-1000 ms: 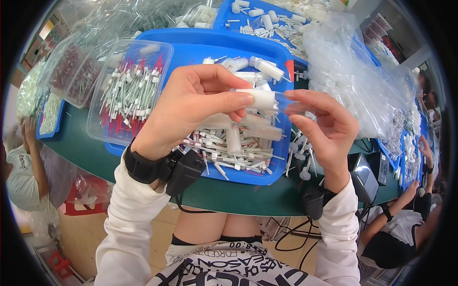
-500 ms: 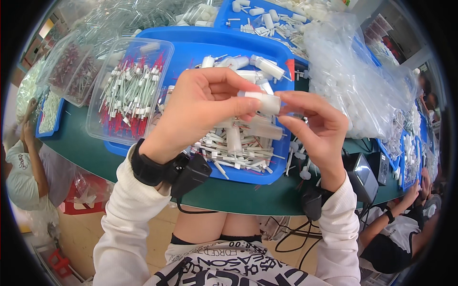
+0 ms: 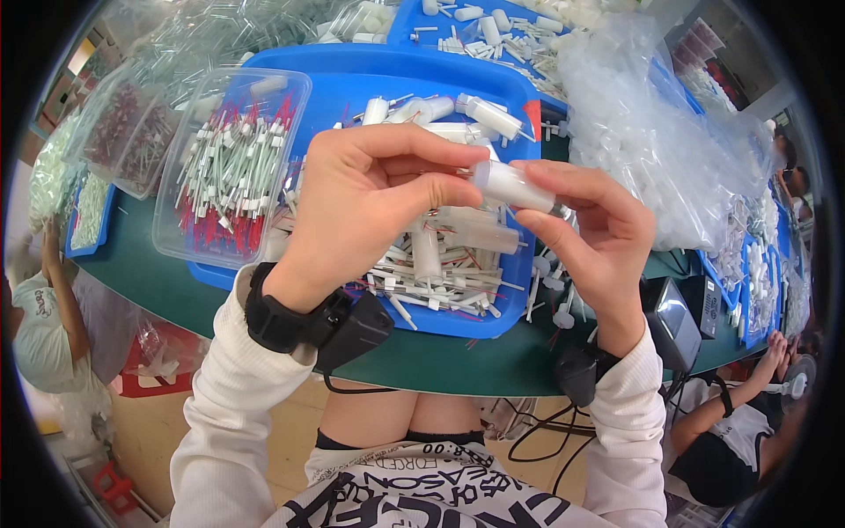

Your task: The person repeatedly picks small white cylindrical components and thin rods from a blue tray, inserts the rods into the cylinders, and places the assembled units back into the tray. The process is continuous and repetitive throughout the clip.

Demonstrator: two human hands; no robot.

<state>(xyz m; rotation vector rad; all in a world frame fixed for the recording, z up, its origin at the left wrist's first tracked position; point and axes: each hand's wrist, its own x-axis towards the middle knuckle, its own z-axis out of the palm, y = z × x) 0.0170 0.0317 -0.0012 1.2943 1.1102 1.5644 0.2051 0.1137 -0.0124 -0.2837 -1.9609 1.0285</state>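
Over the big blue tray, I hold a white cylinder [image 3: 516, 187] with a clear rim at its left end, tilted slightly down to the right. My right hand [image 3: 598, 216] grips its body between thumb and fingers. At the clear-rimmed end, my left hand [image 3: 374, 189] is closed in a pinch; a thin bit shows between thumb and forefinger, too small to name. Below, the blue tray [image 3: 352, 75] holds similar white cylinders [image 3: 493, 117] and a pile of thin white sticks with red wires [image 3: 449, 283].
Left of the tray stands a clear plastic box [image 3: 165, 220] of red-wired parts. A large clear bag [image 3: 634, 132] of white pieces lies at the right. Black devices [image 3: 669, 326] sit near the right table edge. Co-workers' arms [image 3: 66, 299] show at both sides.
The cylinder has turned and shifted slightly right, from mostly between both hands' fingertips to lying in my right fingers. My left fingertips now pinch at its clear end.
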